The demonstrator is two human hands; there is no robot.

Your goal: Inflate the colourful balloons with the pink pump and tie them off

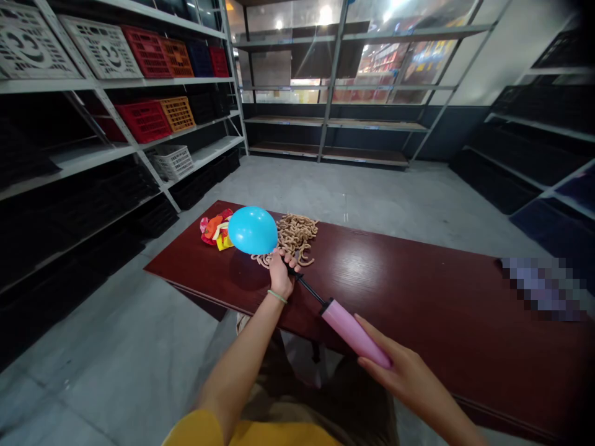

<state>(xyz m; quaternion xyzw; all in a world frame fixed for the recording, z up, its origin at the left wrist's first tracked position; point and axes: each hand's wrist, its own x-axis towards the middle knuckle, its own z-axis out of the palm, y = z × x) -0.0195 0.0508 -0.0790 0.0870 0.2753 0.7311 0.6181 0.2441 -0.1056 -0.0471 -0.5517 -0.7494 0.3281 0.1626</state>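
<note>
Above the desk, the blue balloon sits just beyond the nearer left hand, closed on the pump, whose axis slants back to the right hand gripping its barrel.

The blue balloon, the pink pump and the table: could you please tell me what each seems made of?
Blue balloon: probably latex rubber, smooth and glossy; bright highlights sit on its rounded skin.
Pink pump: likely plastic, satiny, judging by its even colour and soft sheen.
Table: perhaps wood or wood-look laminate, polished dark red; light glares off its top, where faint streaks resemble grain.
</note>
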